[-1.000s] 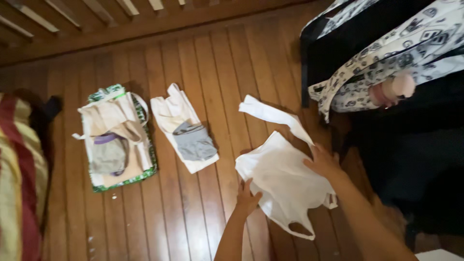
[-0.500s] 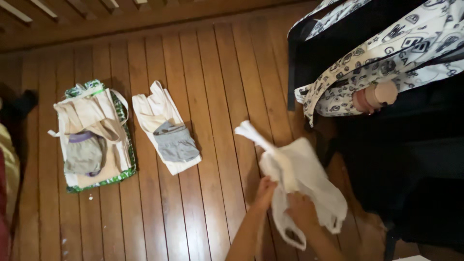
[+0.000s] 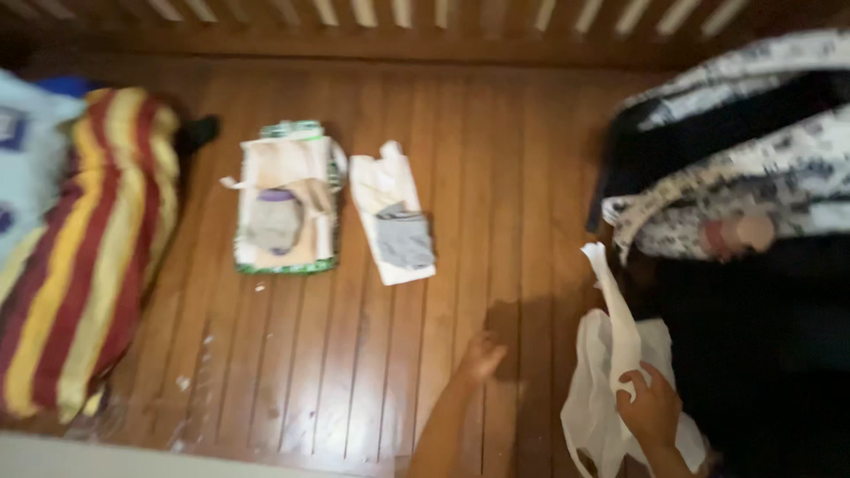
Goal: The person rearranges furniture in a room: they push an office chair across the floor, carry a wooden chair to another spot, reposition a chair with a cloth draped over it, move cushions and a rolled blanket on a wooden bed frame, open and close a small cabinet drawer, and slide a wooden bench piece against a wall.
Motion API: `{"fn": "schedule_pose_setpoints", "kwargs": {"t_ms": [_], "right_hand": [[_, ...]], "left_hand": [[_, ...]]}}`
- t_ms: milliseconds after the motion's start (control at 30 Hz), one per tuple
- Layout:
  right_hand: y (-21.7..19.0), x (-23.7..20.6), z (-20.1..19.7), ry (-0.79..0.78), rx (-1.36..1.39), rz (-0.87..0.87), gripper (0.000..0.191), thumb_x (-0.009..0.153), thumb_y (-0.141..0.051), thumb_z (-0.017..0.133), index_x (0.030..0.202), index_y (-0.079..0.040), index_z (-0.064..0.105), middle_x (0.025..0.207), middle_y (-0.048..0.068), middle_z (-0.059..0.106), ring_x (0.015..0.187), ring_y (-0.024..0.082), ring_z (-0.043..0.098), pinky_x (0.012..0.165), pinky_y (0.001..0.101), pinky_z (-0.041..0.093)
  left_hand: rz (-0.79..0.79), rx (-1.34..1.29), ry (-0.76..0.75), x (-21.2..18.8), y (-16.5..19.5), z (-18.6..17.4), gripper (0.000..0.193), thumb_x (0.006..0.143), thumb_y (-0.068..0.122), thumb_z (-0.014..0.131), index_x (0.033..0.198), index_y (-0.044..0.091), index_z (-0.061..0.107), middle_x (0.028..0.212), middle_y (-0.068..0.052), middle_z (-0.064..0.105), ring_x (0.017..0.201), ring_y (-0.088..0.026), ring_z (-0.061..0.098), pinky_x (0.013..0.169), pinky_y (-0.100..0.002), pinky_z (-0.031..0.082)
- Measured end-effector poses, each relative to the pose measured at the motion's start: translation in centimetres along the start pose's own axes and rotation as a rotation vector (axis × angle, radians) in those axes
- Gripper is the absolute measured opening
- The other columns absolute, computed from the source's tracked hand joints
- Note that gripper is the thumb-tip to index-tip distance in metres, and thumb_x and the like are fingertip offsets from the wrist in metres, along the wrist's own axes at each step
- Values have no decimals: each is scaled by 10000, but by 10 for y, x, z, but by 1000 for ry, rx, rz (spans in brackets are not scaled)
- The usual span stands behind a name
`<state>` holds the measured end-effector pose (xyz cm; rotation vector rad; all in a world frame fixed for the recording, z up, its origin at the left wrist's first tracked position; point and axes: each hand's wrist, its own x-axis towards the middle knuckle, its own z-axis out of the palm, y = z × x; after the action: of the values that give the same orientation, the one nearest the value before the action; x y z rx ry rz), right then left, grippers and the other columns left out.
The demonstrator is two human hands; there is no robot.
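Note:
A white plastic bag [image 3: 611, 372] hangs crumpled at the lower right, one handle strap sticking up. My right hand [image 3: 651, 407] is closed on it near its middle. Over the wooden floor [image 3: 372, 363], left of the bag, my left hand [image 3: 480, 357] is free, fingers loosely apart and blurred. Further up lie a flat white bag with a folded grey piece on it [image 3: 394, 221] and a stack of flattened bags [image 3: 285, 205] with green edges.
A red-and-yellow striped cloth bundle [image 3: 80, 248] lies along the left edge. A black-and-white patterned bag [image 3: 735, 186] and dark fabric [image 3: 761, 354] fill the right side. A slatted wooden rail [image 3: 398, 18] runs across the top.
The view has swung so the striped bundle shows at left. My left hand has let go of the white bag and moved left over the floor; my right hand keeps the bag.

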<state>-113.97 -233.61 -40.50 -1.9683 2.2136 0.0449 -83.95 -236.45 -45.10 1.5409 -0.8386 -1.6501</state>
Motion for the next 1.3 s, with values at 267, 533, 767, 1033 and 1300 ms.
{"fn": "schedule_pose_setpoints", "kwargs": {"t_ms": [267, 533, 767, 1033, 1300], "right_hand": [[-217, 50, -64, 295, 261, -393, 632, 801, -427, 733, 1357, -160, 596, 1517, 201, 489, 1274, 400, 562, 1031, 527, 472], [-523, 9, -81, 212, 390, -501, 697, 806, -439, 747, 1414, -172, 536, 1602, 200, 387, 1395, 408, 470, 1068, 573, 421], [-688, -63, -61, 45, 491, -733, 758, 802, -438, 767, 1452, -162, 490, 1613, 236, 301, 1426, 455, 396, 1075, 572, 394], [-800, -82, -60, -239, 621, -754, 769, 826, -465, 718, 1480, -175, 438, 1659, 221, 230, 1363, 390, 487, 1110, 478, 429], [-923, -112, -26, -310, 598, -780, 826, 829, -528, 731, 1491, -141, 423, 1622, 239, 265, 1497, 399, 299, 1182, 471, 311]], "left_hand": [[37, 517, 415, -82, 83, -225, 818, 840, 533, 682, 1503, 104, 470, 1478, -237, 546, 1375, -382, 531, 1129, -456, 463], [203, 648, 764, -184, 100, -485, 987, 816, 577, 758, 1503, 5, 341, 1481, -331, 391, 1363, -508, 395, 1095, -570, 379], [-212, 567, 964, -272, 79, -646, 926, 772, 570, 734, 1490, 96, 393, 1474, -232, 456, 1356, -444, 469, 1080, -588, 416], [-351, 600, 872, -319, 59, -705, 1105, 734, 570, 822, 1544, 121, 219, 1603, -165, 267, 1461, -378, 315, 1094, -661, 328], [-509, 557, 851, -348, 33, -819, 1196, 699, 571, 833, 1612, 265, 125, 1651, -102, 231, 1522, -311, 279, 1178, -644, 298]]}}
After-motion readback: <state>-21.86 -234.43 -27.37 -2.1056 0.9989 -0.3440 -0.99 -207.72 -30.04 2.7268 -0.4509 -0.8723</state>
